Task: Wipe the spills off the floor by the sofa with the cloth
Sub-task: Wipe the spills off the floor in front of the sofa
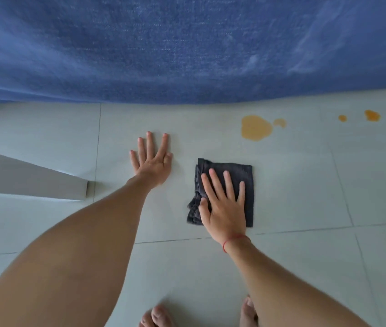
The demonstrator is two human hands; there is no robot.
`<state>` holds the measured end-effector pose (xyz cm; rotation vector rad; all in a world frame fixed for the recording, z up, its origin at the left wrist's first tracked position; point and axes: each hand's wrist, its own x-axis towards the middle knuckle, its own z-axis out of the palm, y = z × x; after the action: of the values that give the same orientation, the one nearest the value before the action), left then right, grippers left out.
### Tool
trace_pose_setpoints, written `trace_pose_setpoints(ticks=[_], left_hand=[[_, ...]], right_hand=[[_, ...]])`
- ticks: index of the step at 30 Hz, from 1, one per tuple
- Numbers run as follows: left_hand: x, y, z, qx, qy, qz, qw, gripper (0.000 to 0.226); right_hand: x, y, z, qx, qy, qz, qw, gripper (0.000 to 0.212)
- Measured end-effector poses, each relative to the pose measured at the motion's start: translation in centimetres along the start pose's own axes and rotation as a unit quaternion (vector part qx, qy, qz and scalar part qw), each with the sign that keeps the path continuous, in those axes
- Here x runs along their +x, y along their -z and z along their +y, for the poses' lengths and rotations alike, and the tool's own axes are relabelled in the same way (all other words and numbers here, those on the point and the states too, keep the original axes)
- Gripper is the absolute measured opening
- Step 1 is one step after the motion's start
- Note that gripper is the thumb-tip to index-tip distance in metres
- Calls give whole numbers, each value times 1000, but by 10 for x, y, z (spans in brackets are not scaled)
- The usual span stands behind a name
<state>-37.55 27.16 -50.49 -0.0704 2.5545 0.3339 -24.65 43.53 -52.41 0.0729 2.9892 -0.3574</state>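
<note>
A folded dark grey cloth (241, 175) lies flat on the pale tiled floor (305, 197). My right hand (225, 204) presses down on it with fingers spread, a red string around the wrist. My left hand (153, 159) rests flat on the bare floor to the left of the cloth, fingers apart, holding nothing. An orange spill (255, 128) sits on the tile just beyond the cloth to the right, with a small blob (280, 122) beside it. Further right are several smaller orange drops (372, 115). The blue sofa (175, 48) fills the top of the view.
A grey slanted panel (29, 178) juts in from the left edge, near my left forearm. My bare toes (156, 316) show at the bottom. Open tile stretches to the right of the cloth.
</note>
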Motion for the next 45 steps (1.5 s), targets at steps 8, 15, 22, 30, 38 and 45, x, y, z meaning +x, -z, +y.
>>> trace_pose_setpoints(ticks=[8,15,22,30,38,45], left_hand=[[-1,-2,2,9,3,5,1000,55],[2,-6,1,8,3,18,1000,55],[6,-13,-4,13,-3,42,999,55],[3,-11,35,10,-46,94,994,56],[14,-15,73,22,-34,1,999,55],[17,-13,73,25,-31,-18,999,54]], right_hand=[[21,-1,2,-13,3,8,1000,60],[106,11,5,-24,14,6,1000,60],[165,12,-2,-13,-35,33,999,67],[90,20,47,8,-66,29,997,59],[62,23,78,-9,-113,29,993,61],[141,34,89,-1,-177,36,984,63]])
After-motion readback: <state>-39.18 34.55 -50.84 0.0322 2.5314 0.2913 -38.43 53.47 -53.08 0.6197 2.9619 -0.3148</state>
